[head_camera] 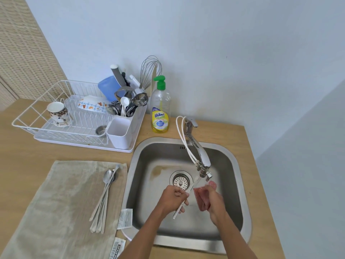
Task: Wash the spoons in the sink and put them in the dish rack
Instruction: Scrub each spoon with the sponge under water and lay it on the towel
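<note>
Plainly legible on the soap bottle [160, 107] is blue lettering that looks like "Bulaci" on a yellow label; the finer print beneath is too small to read. A white paper tag [125, 218] at the edge of the grey towel [61, 212] carries dense text, also unreadable, and a second tag [116, 248] with black bars is cut off by the bottom edge.

Over the steel sink [234, 165], the left hand [171, 200] holds a long white spoon [180, 206], its fingers [180, 194] curled round the handle. The spoon slants up toward the faucet [197, 152]; its bowl end is a blur beneath the spout and hard to make out. The right hand [215, 204] grasps a pink mesh scrubber [202, 199], bunched in its clenched fingers [210, 193], just beside the spoon.

Several slim metal spoons [104, 199] lie bundled on the towel, bowls pointing away, handles overlapping so their number cannot be told.

On the bench [22, 165], the white wire dish rack [56, 118] has a cutlery holder [121, 131] crowded with utensils that hide one another; one white spoon [124, 102] stands out among them.
</note>
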Motion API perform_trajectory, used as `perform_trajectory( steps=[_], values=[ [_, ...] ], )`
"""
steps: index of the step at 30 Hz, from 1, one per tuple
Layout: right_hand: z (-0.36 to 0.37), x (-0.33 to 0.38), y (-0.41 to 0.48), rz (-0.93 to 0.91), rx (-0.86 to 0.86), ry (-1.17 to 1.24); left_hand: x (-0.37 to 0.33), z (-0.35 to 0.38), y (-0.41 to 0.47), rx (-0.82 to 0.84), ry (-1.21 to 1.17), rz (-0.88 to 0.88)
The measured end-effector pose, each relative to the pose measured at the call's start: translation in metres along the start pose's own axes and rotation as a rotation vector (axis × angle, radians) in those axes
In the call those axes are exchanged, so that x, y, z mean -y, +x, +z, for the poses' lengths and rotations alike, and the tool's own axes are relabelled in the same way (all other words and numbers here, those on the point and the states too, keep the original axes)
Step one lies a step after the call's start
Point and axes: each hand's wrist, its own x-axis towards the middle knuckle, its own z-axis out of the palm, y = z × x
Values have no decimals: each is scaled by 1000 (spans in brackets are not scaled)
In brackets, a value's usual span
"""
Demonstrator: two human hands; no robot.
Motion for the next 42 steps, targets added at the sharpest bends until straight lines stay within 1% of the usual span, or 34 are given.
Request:
perform_trajectory(
  steps=[2,5,8,11,12,15,19,21,22,25,26,28,30,33,35,38,39,40,42],
  values=[
    [7,0,-1,9,21,97,3,-3,-7,6,20,16],
    [17,1,-6,32,105,254,9,-6,-13,14,33,18],
    [22,4,-14,7,187,363,15,-7,-19,20,65,33],
    [25,4,-16,14,272,440,19,-8,-24,12,111,34],
    [26,4,-16,27,302,419,20,-8,-24,5,136,35],
    [31,1,-14,29,323,285,20,-9,-25,-48,228,41],
    [30,-6,-11,-154,250,-55,16,-17,-27,-115,361,67],
    [27,-1,-11,-216,239,-228,15,-21,-26,-159,481,74],
    [25,2,-10,-243,243,-317,13,-25,-24,-206,567,91],
    [23,15,-9,-316,293,-580,6,-42,-19,-327,786,212],
    [22,21,-8,-335,327,-695,1,-49,-17,-332,839,262],
    [20,33,-5,-385,429,-938,-11,-59,-12,-293,933,327],
    [20,44,0,-428,515,-1073,-22,-67,-8,-251,976,347],
    [16,54,5,-425,565,-1061,-29,-67,-4,-267,981,368],
    [14,56,7,-415,539,-995,-28,-64,-4,-271,946,354],
    [15,53,1,-407,330,-813,-25,-58,-2,-237,829,285],
    [16,53,1,-406,265,-720,-24,-56,-1,-187,753,256],
    [15,51,-1,-397,218,-625,-25,-54,-3,-103,677,219],
    [16,48,0,-366,202,-510,-27,-53,-10,55,561,123]
  ],
)
